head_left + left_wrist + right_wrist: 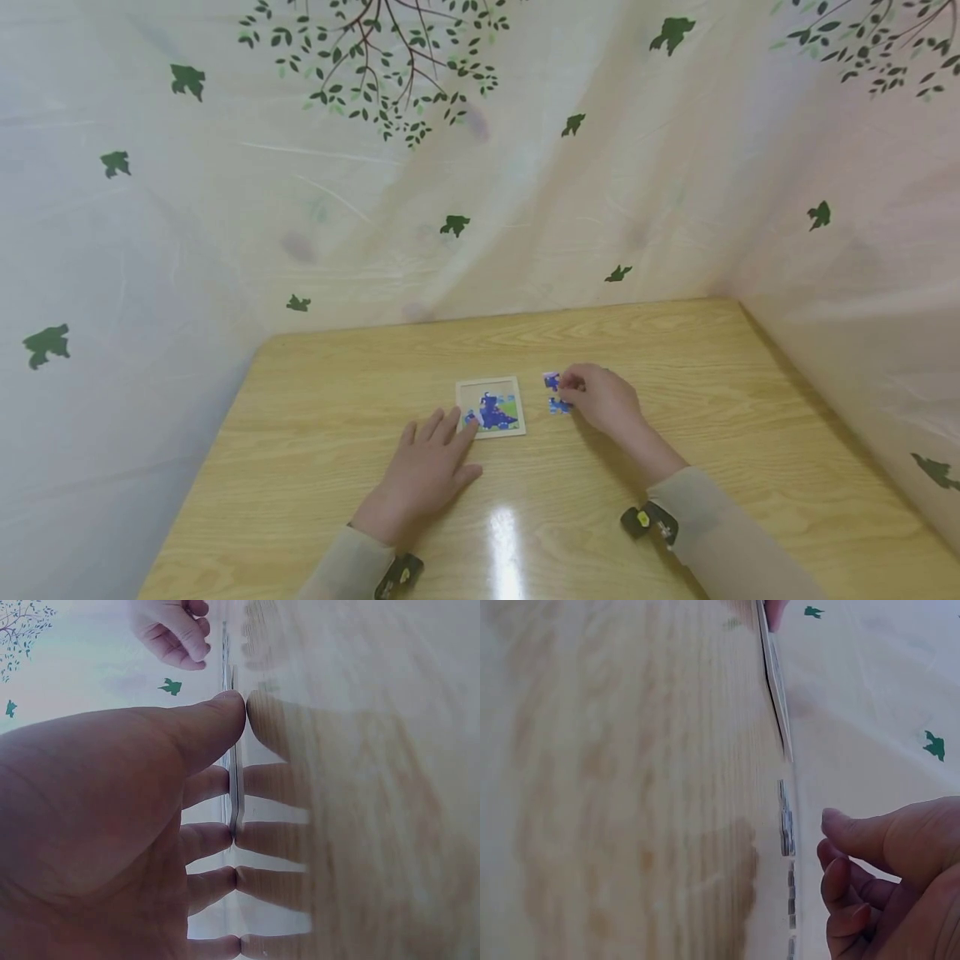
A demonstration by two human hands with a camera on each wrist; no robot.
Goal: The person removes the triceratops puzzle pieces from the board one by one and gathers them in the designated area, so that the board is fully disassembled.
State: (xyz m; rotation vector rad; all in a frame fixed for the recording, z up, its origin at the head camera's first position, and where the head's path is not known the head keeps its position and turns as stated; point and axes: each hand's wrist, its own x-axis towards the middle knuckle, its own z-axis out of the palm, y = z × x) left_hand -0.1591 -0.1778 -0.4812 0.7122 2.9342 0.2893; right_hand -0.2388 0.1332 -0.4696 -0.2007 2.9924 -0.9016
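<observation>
A small jigsaw puzzle with a pale frame (521, 408) lies on the table, partly filled with pieces showing a purple-blue figure (495, 412). My left hand (429, 473) rests flat at its lower left corner, fingers straight and spread, a fingertip over the picture. Just right of the frame lie loose puzzle pieces, an upper one (551, 381) and a lower one (558, 406). Over them hovers my right hand (603, 402), fingers loosely bent. In the right wrist view, thumb and forefinger stand slightly apart above the pieces (787, 825), with nothing visible between them.
The wooden table (337, 375) reaches back to a pale curtain (375, 225) printed with leaves and branches. Curtain also hangs at both sides. Each wrist carries a dark strapped camera (648, 523).
</observation>
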